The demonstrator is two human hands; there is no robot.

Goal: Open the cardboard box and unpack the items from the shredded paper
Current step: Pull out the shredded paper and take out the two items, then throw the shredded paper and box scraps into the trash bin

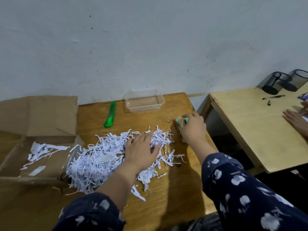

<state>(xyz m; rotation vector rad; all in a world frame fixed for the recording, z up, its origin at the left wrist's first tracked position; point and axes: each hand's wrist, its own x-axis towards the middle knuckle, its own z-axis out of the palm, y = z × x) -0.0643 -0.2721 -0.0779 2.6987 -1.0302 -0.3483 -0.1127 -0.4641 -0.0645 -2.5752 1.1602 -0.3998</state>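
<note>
The cardboard box [33,147] lies open at the left edge of the desk [166,189], with a few paper strips inside. The shredded paper [103,157] is heaped mid-desk, and the left hand [141,152] rests flat on it with released fingers. Near the right edge, the right hand [193,127] grasps a small green item [182,121]. A green cutter [110,115] and a clear container [144,100] sit toward the back edge.

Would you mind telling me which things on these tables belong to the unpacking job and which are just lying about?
Part of the job:
- open brown cardboard box
- pile of white shredded paper, under the left hand
- small green item on a cardboard backing, held by the right hand
- green utility knife
- clear plastic tub, perhaps

Lying about:
- two black mesh pen cups
- pen
</note>
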